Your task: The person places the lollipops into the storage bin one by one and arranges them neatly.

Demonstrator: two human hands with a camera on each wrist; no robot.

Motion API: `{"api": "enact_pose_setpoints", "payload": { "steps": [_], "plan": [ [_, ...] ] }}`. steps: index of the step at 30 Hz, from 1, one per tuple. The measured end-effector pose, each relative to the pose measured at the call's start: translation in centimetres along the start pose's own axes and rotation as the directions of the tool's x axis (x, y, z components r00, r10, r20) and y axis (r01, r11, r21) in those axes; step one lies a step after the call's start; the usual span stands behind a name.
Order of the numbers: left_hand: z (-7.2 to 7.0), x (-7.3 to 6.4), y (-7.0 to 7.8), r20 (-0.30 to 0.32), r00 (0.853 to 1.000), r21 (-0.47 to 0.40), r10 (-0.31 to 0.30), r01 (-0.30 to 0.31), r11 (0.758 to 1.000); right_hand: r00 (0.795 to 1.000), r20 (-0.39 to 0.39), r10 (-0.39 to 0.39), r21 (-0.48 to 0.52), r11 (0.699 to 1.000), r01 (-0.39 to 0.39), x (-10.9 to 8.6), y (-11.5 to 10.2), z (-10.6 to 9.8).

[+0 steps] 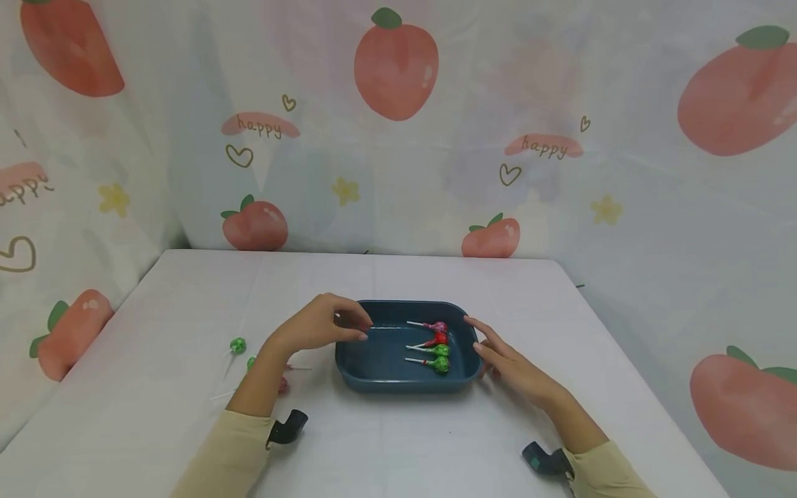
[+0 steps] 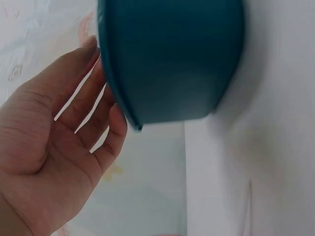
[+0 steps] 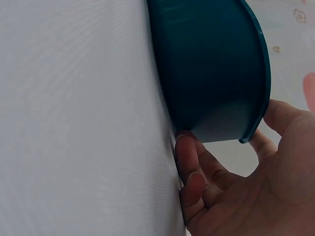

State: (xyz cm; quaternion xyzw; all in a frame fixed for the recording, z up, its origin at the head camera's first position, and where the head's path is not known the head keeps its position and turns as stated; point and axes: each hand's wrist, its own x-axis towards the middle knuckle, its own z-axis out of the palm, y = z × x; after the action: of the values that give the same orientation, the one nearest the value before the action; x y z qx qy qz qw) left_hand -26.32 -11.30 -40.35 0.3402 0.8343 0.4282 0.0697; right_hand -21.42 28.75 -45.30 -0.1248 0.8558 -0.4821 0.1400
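A dark blue rectangular tray (image 1: 407,387) stands on the table, with several lollipops inside toward its right end. Among these are a pink-purple lollipop (image 1: 439,327), a red lollipop (image 1: 441,338) and a green lollipop (image 1: 441,364), sticks pointing left. Over the tray's left rim hovers my left hand (image 1: 320,324), fingers loosely curved, nothing visible between thumb and fingertips. In the left wrist view its fingers partly pass behind the rim. My right hand (image 1: 513,366) rests fingertips against the tray's right rim and outer wall; the right wrist view shows its lower fingers (image 3: 189,157) by the tray's base.
Left of the tray, loose lollipops lie on the white table (image 1: 386,449), including a green lollipop (image 1: 238,346) and a red one (image 1: 283,385), partly hidden by my left forearm. Fruit-printed cloth (image 1: 398,173) hangs behind the table.
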Motion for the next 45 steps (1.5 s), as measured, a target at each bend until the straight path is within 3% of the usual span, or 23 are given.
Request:
{"api": "enact_pose_setpoints", "payload": {
  "steps": [8,18,26,36,41,45],
  "plan": [
    [-3.1,-2.0,-1.2,-0.099,0.994,-0.019,-0.049,0.048,0.999,1.000,-0.005,0.001,0.013,1.000,-0.001,-0.1,-0.1,0.0],
    [-5.8,-4.7,-3.2,-0.149,0.980,0.006,-0.129,0.132,0.991,1.000,-0.008,-0.005,0.007,1.000,0.005,-0.2,-0.1,0.0],
    [-7.9,-7.6,-5.1,-0.202,0.947,-0.014,-0.250,0.252,0.968,1.000,0.005,-0.019,0.001,1.000,0.019,-0.2,-0.2,0.1],
    [-8.9,-10.5,-7.4,-0.248,0.916,0.003,-0.316,0.327,0.945,1.000,0.002,-0.012,0.003,1.000,0.012,-0.3,0.0,0.2],
    [-9.0,-11.5,-8.1,-0.232,0.898,-0.008,-0.374,0.383,0.924,1.000,-0.002,-0.010,0.001,1.000,0.010,-0.3,0.0,0.2],
    [-9.2,-12.2,-8.2,-0.206,0.895,-0.024,-0.397,0.401,0.916,1.000,-0.004,-0.010,0.001,1.000,0.010,-0.3,0.1,0.2]
  ]
}}
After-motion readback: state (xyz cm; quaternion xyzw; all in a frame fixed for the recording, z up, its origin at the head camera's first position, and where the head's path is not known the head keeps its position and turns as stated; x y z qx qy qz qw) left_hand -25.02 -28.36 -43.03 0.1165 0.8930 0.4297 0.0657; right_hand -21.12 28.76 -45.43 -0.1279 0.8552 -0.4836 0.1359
